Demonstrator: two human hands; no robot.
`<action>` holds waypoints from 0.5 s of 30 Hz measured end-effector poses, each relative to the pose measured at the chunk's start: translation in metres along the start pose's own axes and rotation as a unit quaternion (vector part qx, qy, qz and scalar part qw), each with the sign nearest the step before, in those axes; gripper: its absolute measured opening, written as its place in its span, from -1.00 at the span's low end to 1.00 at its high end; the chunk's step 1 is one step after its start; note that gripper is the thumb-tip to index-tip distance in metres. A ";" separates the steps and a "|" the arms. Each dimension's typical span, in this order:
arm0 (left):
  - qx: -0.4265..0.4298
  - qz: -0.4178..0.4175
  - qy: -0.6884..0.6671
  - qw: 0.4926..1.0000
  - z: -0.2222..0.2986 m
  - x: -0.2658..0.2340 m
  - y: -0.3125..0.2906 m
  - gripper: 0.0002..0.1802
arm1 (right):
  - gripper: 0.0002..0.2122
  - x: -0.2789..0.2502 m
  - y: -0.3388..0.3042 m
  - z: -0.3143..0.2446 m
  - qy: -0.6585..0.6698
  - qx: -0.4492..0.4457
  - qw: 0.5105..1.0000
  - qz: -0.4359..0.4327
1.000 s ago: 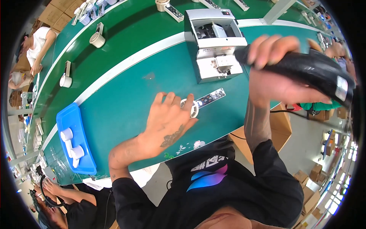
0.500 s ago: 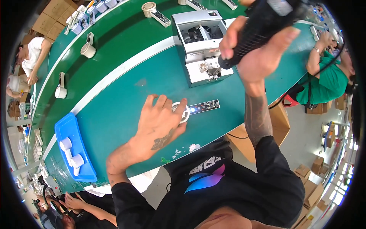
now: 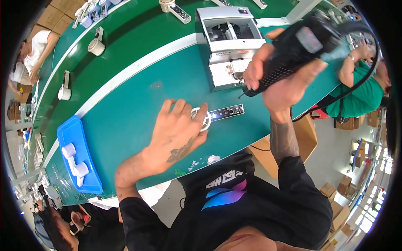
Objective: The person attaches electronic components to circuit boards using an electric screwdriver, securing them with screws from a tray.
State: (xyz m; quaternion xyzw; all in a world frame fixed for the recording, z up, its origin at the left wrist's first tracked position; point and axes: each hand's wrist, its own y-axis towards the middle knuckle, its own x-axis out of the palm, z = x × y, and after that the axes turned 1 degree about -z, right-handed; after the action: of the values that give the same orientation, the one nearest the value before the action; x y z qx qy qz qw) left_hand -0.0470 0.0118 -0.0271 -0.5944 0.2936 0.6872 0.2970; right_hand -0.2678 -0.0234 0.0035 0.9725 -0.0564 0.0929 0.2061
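Note:
My right hand (image 3: 287, 90) is wrapped around a black electric screwdriver (image 3: 289, 54), its thin bit pointing down to the left. That bit hangs just in front of a silver and white screw feeder (image 3: 228, 54). Flat on the green bench, a white round housing (image 3: 206, 121) with spokes is joined to a narrow circuit board (image 3: 228, 112). A small light glows on the board close to the ring. My left hand (image 3: 178, 134) grips the housing with its fingers and thumb, hiding the left part of it.
A blue tray (image 3: 93, 178) with white parts stands at the left. Beyond a white rail, a dark green belt (image 3: 125, 46) carries several similar white units. The screwdriver's cable (image 3: 351, 90) loops at the right. Other people sit at both sides; a cardboard box (image 3: 303, 129) stands below the bench edge.
The screwdriver has come away from the feeder's front, moving toward me and slightly right, and its bit now shows. My left hand stays on the housing.

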 end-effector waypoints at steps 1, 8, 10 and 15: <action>0.003 0.005 0.006 1.000 0.000 0.001 -0.001 -0.41 | -0.05 -0.001 -0.003 -0.005 0.028 0.016 0.999 -0.015; 0.000 -0.003 0.003 1.000 -0.001 0.001 -0.002 -0.42 | 0.00 0.000 -0.009 -0.011 0.166 0.014 0.983 -0.077; -0.013 -0.024 -0.005 1.000 0.001 -0.001 -0.002 -0.41 | 0.00 -0.008 0.002 -0.005 0.216 -0.154 0.963 -0.052; 0.003 -0.010 0.002 1.000 0.004 -0.005 0.001 -0.42 | 0.07 -0.064 0.119 0.020 -0.086 -0.501 0.858 -0.079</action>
State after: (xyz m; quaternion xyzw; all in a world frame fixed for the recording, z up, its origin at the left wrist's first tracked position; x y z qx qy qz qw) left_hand -0.0497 0.0141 -0.0220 -0.5976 0.2902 0.6821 0.3057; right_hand -0.3449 -0.1354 0.0192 0.7435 -0.0363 -0.0488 0.6660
